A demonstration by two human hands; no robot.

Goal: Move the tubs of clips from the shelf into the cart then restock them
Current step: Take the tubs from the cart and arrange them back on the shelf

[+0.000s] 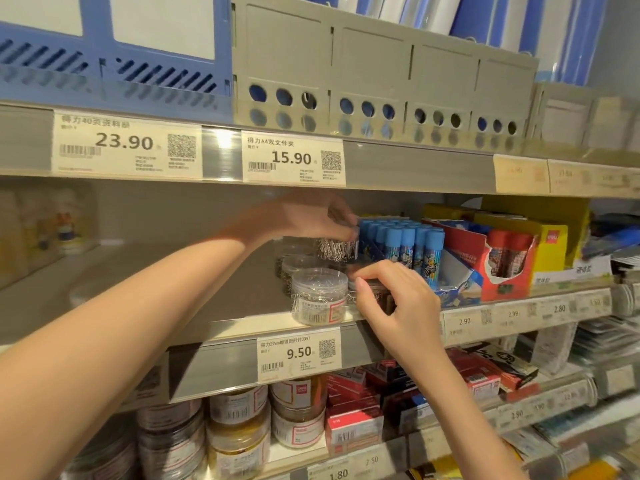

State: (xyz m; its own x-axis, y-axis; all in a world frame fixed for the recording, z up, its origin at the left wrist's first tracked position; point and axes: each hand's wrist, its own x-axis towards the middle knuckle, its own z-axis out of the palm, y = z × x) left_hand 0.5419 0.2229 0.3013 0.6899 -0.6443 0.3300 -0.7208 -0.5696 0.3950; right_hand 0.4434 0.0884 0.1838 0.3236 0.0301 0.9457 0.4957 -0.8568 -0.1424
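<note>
right hand [391,299] hides the tub [375,292] behind it; far-right price tags [568,174] too blurred to read

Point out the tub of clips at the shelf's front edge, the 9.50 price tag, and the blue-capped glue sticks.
tub of clips [319,295]: head view, on its clear side wall.
9.50 price tag [298,353]: head view, on the printed price.
blue-capped glue sticks [408,237]: head view, on a front stick's blue cap.

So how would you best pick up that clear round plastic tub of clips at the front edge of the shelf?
Probably from the open left, fingers wrapped around the round side wall of the clear round plastic tub of clips. It stands upright, and the right hand crowds its right side.
</note>
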